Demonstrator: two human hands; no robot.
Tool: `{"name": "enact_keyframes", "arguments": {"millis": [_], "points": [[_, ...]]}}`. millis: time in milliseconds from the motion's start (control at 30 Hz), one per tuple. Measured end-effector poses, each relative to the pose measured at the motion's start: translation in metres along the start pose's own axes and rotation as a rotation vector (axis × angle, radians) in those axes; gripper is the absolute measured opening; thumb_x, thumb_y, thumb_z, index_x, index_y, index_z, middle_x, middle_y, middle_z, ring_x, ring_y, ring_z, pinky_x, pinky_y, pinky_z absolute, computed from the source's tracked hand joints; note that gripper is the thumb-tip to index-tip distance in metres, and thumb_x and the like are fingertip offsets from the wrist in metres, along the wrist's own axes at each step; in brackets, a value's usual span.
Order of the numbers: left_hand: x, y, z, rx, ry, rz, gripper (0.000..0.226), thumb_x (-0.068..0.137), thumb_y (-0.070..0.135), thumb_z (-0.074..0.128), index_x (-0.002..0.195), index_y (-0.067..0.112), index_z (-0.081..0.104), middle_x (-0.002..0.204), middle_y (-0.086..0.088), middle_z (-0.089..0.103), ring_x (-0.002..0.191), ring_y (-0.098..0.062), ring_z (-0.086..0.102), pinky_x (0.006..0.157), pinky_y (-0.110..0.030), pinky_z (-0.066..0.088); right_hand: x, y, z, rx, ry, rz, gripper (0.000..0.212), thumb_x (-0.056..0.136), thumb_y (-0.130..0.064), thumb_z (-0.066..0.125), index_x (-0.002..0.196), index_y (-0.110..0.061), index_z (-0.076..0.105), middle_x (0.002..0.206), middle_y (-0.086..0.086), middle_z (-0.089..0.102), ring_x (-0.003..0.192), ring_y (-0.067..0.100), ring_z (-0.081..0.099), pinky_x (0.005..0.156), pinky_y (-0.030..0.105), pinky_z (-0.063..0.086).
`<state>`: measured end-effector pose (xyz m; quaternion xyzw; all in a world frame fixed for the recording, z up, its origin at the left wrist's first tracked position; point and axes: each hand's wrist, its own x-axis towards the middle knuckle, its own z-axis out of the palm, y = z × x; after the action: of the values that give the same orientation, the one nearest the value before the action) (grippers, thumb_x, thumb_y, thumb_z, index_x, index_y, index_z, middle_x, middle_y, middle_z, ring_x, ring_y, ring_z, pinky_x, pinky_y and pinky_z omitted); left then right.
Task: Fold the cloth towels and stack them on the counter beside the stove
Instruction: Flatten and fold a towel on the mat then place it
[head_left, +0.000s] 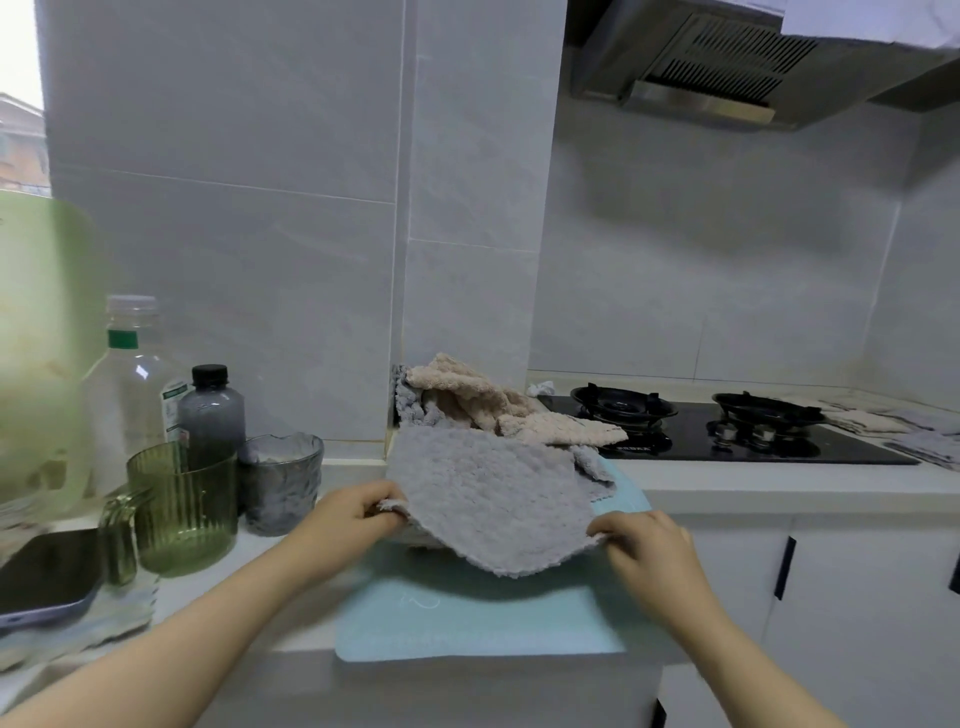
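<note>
On white table (727, 486) left of black glass stove (810, 453), fluffy grey towel (493, 493) hung over smooth blue mat (467, 618); left hand (348, 519) and right hand (644, 545) pinched its near corners; crumpled beige towel (467, 395) behind.

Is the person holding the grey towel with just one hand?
No, the left hand pinches one near corner of the grey towel and the right hand pinches the other.
</note>
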<state>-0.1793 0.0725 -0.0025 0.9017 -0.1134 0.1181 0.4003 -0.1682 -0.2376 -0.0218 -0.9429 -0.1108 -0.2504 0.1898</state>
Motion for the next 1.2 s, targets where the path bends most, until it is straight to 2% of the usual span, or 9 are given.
{"name": "enact_keyframes", "arguments": {"millis": [67, 167, 300, 433, 633, 767, 900, 1033, 1200], "points": [[-0.009, 0.005, -0.007, -0.009, -0.081, -0.026, 0.007, 0.083, 0.024, 0.06, 0.081, 0.025, 0.067, 0.076, 0.002, 0.066, 0.071, -0.011, 0.056, 0.068, -0.026, 0.042, -0.004, -0.001, -0.014, 0.126, -0.127, 0.027, 0.029, 0.088, -0.009, 0.052, 0.095, -0.034, 0.065, 0.094, -0.017, 0.064, 0.098, 0.006, 0.056, 0.081, 0.019, 0.041], [-0.018, 0.011, -0.016, 0.025, -0.198, -0.041, 0.014, 0.088, 0.009, 0.058, 0.082, 0.019, 0.067, 0.072, 0.006, 0.062, 0.065, -0.008, 0.054, 0.064, -0.021, 0.044, -0.012, -0.002, -0.04, 0.268, -0.312, 0.079, 0.029, 0.085, -0.007, 0.058, 0.077, -0.035, 0.061, 0.085, -0.018, 0.064, 0.082, 0.0, 0.059, 0.07, 0.009, 0.044], [-0.03, 0.023, -0.026, -0.016, -0.329, -0.109, 0.009, 0.09, 0.006, 0.055, 0.086, 0.009, 0.063, 0.075, -0.003, 0.059, 0.064, -0.01, 0.055, 0.058, -0.02, 0.046, -0.023, -0.005, -0.069, 0.464, -0.484, 0.145, 0.009, 0.082, -0.007, 0.067, 0.076, -0.013, 0.068, 0.069, 0.0, 0.061, 0.061, 0.006, 0.054, 0.06, 0.016, 0.044], [-0.034, 0.033, -0.032, -0.148, -0.353, -0.18, 0.011, 0.092, 0.008, 0.054, 0.084, 0.01, 0.063, 0.062, 0.003, 0.061, 0.051, -0.007, 0.054, 0.048, -0.018, 0.042, -0.028, -0.006, -0.082, 0.524, -0.644, 0.152, 0.01, 0.084, -0.01, 0.068, 0.076, -0.006, 0.063, 0.065, 0.005, 0.055, 0.055, 0.009, 0.049, 0.056, 0.018, 0.041], [-0.018, 0.017, -0.017, -0.187, -0.138, -0.283, 0.029, 0.091, 0.035, 0.056, 0.083, 0.008, 0.061, 0.065, -0.005, 0.052, 0.055, -0.016, 0.044, 0.048, -0.022, 0.033, -0.012, -0.001, -0.061, 0.545, -0.394, 0.284, 0.006, 0.087, -0.013, 0.064, 0.093, -0.014, 0.065, 0.082, 0.005, 0.056, 0.071, 0.016, 0.052, 0.063, 0.026, 0.042], [0.003, -0.003, -0.001, -0.191, 0.102, -0.29, 0.029, 0.092, 0.032, 0.057, 0.075, 0.008, 0.064, 0.056, 0.0, 0.055, 0.053, -0.016, 0.046, 0.055, -0.025, 0.034, 0.011, -0.002, -0.032, 0.58, -0.209, 0.354, 0.022, 0.087, -0.007, 0.062, 0.105, -0.02, 0.061, 0.085, 0.005, 0.05, 0.07, 0.019, 0.046, 0.056, 0.024, 0.036], [0.028, -0.017, 0.012, 0.027, 0.242, -0.282, 0.028, 0.091, 0.032, 0.055, 0.072, 0.013, 0.06, 0.063, 0.001, 0.059, 0.063, -0.017, 0.053, 0.057, -0.027, 0.035, 0.039, -0.002, 0.003, 0.587, -0.053, 0.41, 0.016, 0.083, -0.007, 0.067, 0.097, -0.014, 0.062, 0.062, -0.003, 0.049, 0.051, 0.011, 0.04, 0.044, 0.019, 0.03], [0.05, -0.036, 0.023, 0.213, 0.259, -0.321, 0.028, 0.088, 0.027, 0.055, 0.063, 0.018, 0.047, 0.062, 0.001, 0.054, 0.064, -0.017, 0.05, 0.055, -0.029, 0.032, 0.06, 0.001, 0.034, 0.528, -0.077, 0.469, 0.006, 0.084, -0.01, 0.065, 0.083, -0.015, 0.061, 0.068, 0.002, 0.059, 0.057, 0.013, 0.05, 0.052, 0.023, 0.037], [0.058, -0.052, 0.035, 0.113, 0.319, -0.339, 0.016, 0.081, 0.022, 0.059, 0.068, 0.017, 0.052, 0.063, 0.0, 0.058, 0.063, -0.016, 0.051, 0.053, -0.027, 0.032, 0.069, 0.01, 0.066, 0.291, -0.106, 0.447, 0.018, 0.084, -0.024, 0.061, 0.069, -0.026, 0.052, 0.072, -0.001, 0.061, 0.081, 0.025, 0.056, 0.065, 0.03, 0.04]]}}
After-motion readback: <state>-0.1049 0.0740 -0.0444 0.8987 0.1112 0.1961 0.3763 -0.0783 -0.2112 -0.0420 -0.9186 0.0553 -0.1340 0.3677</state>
